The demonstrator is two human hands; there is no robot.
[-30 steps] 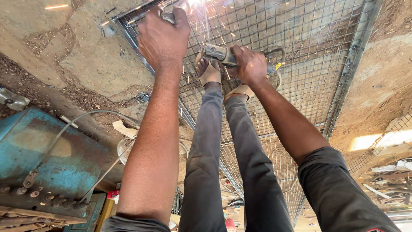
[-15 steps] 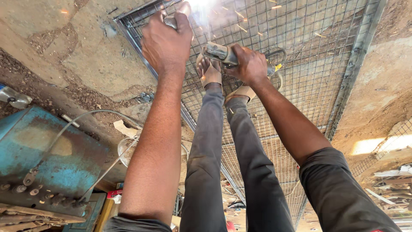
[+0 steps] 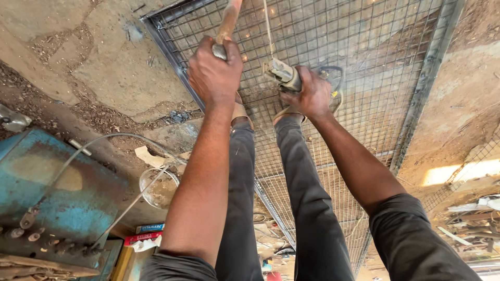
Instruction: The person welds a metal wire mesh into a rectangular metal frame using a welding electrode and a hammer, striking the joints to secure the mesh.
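At the left edge of the frame sits a worn blue machine [image 3: 57, 192], grey cables [image 3: 104, 151] trailing from it across the dirt, with a small round dish [image 3: 159, 187] lower centre-left. Just above the centre, the left hand [image 3: 214, 73] is closed tight around the handle of a hammer-like tool [image 3: 228, 26] that rises out of the top of the frame. To its right, the right hand [image 3: 311, 93] grips a welding electrode holder [image 3: 281, 73], a thin rod [image 3: 267, 31] running up from it. Both work over the wire mesh panel [image 3: 364, 62] in its steel frame [image 3: 424, 88], filling the upper right. I'd judge that the step goes best with the rod tip steadied on a wire crossing and the feet planted on the mesh.
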